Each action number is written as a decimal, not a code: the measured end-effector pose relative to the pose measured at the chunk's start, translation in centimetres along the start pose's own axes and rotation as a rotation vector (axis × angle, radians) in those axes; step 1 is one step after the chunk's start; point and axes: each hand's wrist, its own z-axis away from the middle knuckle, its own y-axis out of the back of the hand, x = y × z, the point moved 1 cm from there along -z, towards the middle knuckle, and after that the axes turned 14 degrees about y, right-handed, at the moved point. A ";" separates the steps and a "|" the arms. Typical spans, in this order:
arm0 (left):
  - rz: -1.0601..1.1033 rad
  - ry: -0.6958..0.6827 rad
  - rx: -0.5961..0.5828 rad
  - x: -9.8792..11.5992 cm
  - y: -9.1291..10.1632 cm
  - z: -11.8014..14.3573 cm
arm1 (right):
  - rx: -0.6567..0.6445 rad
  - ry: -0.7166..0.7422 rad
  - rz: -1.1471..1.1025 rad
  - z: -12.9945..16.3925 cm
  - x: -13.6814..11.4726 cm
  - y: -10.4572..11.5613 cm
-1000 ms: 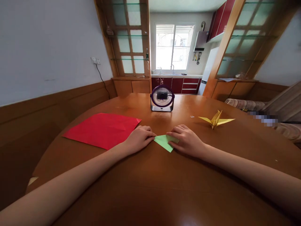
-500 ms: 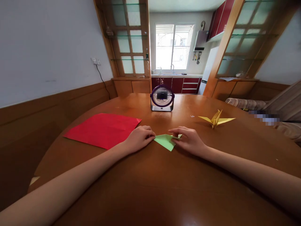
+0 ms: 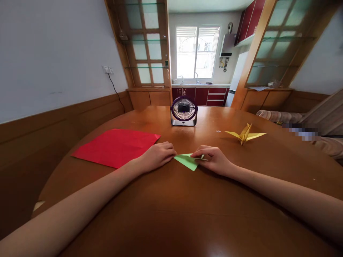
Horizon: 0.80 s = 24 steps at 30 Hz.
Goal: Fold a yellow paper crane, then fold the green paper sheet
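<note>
A small folded green paper (image 3: 187, 161) lies on the round wooden table (image 3: 171, 200) between my hands. My left hand (image 3: 158, 155) rests fist-like on the table, its fingertips pressing the paper's left corner. My right hand (image 3: 214, 159) pinches the right part of the green paper between thumb and fingers and lifts a flap slightly off the table.
A large red paper sheet (image 3: 116, 146) lies flat to the left, touching my left hand. A folded yellow paper crane (image 3: 245, 134) stands at the right. A small purple desk fan (image 3: 184, 111) sits behind the hands. A sofa (image 3: 308, 125) is beyond the table's right edge.
My right hand went from lying flat over the green paper to pinching and raising its right flap. My left hand stayed pressed on the left corner.
</note>
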 end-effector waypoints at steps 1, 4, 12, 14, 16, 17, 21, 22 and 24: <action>-0.025 -0.024 0.001 -0.1 0.0 0.0 | -0.019 0.035 0.007 0.1 -0.1 0.0; -0.094 -0.066 0.009 -0.2 0.2 0.0 | -0.071 0.116 0.031 0.3 -0.3 -0.1; -0.105 -0.118 0.058 -0.4 0.2 0.1 | -0.277 0.164 -0.014 0.0 -1.0 0.0; -0.103 -0.132 0.069 -0.4 0.3 0.2 | -0.291 0.154 -0.007 -0.1 -1.2 0.1; -0.112 -0.140 0.074 -0.3 0.4 0.2 | -0.315 0.152 0.005 -0.1 -1.3 0.3; -0.120 -0.143 0.075 -0.3 0.4 0.2 | -0.336 0.155 0.010 -0.1 -1.4 0.4; -0.154 -0.152 0.073 0.0 0.5 0.3 | -0.416 0.175 0.028 -0.1 -1.6 0.9; -0.161 -0.151 0.072 0.0 0.5 0.3 | -0.431 0.182 0.035 -0.1 -1.5 0.9; -0.168 -0.150 0.067 0.1 0.5 0.3 | -0.457 0.194 0.051 0.1 -1.4 1.0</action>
